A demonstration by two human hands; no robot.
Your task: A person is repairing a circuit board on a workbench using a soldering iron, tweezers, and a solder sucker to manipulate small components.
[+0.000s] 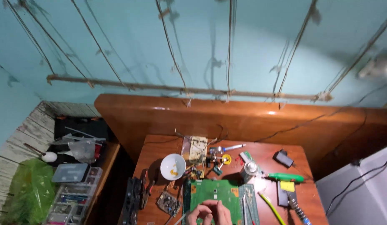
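Both hands sit at the bottom edge of the view, over a green circuit board [212,192] lying flat on the wooden table [160,150]. Left hand [199,213] and right hand [220,212] have fingers curled close together; whether they pinch anything I cannot tell. The board looks thin, stiff, light and fragile: best held by its bare edges. A white bowl [173,166] stands near, to its upper left.

1 green circuit board [212,191], 1 white bowl [172,166], 2 hands [210,212].
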